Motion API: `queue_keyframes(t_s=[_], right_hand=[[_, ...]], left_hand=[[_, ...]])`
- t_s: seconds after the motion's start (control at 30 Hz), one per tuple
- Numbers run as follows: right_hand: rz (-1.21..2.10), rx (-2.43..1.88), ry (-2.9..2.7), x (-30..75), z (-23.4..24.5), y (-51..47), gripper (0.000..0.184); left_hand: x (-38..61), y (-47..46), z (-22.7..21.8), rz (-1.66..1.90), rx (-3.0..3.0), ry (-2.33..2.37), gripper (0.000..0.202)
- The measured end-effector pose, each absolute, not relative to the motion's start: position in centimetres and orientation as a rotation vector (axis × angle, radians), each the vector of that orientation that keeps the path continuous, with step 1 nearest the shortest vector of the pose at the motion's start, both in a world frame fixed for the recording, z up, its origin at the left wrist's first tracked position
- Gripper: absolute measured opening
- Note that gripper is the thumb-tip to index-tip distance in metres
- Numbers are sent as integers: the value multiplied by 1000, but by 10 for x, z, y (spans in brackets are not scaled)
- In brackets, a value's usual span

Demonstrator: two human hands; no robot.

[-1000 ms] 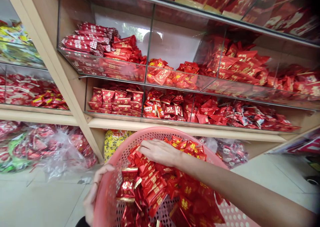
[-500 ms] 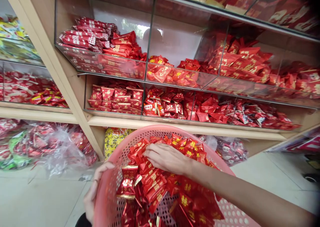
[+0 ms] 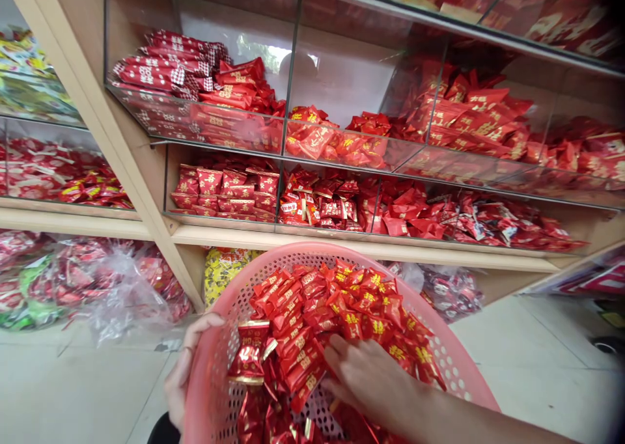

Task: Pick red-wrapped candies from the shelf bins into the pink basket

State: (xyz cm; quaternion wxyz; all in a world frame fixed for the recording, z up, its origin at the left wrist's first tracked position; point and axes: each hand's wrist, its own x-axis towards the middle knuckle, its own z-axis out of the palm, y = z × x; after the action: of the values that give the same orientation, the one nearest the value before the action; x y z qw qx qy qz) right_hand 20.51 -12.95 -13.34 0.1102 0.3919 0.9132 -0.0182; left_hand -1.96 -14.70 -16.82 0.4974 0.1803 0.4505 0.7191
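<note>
A pink perforated plastic basket (image 3: 469,372) fills the lower middle of the head view. My left hand (image 3: 188,366) grips its left rim, fingers over the edge. Inside lie many red wrapped candies (image 3: 297,340) with gold characters, some lined up in a slanting row. Darker red packets with gold ends (image 3: 249,353) lie at the basket's left side. My right hand (image 3: 366,375) is in the basket among the candies, fingers bent and blurred by motion; whether it holds one cannot be made out. Part of the basket's perforated bottom shows below its fingers.
A wooden shelf (image 3: 371,252) with clear-fronted compartments of red packets stands just beyond the basket. Below left, plastic bags of packets (image 3: 117,288) sit on the tiled floor (image 3: 88,392). A yellow bag (image 3: 227,271) shows under the shelf, behind the basket.
My right hand has moved from the upper middle of the candies towards me and slightly right, uncovering the candies under it. My left hand stays on the rim.
</note>
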Motion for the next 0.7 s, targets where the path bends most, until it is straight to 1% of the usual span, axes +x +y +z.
queue_keyframes(t_s=[0.2,0.33,0.5,0.6,0.7], right_hand=[[-468,1209,2457,206,-127,-138,18],[-709,1228,2509,208,-131,-138,18],[-1045,1402,2635,213,-129,-133,18],[-1193,1471,2644,213,-127,-131,16],[-1256,1441,2634,210,-126,-131,16]], left_hand=[[-19,-146,-173,1762,462,1119,35],[-16,-147,-167,1779,468,1138,33],[-16,-147,-166,1758,427,1111,32],[-17,-147,-166,1782,431,1095,32],[-16,-148,-164,1766,441,1085,33]])
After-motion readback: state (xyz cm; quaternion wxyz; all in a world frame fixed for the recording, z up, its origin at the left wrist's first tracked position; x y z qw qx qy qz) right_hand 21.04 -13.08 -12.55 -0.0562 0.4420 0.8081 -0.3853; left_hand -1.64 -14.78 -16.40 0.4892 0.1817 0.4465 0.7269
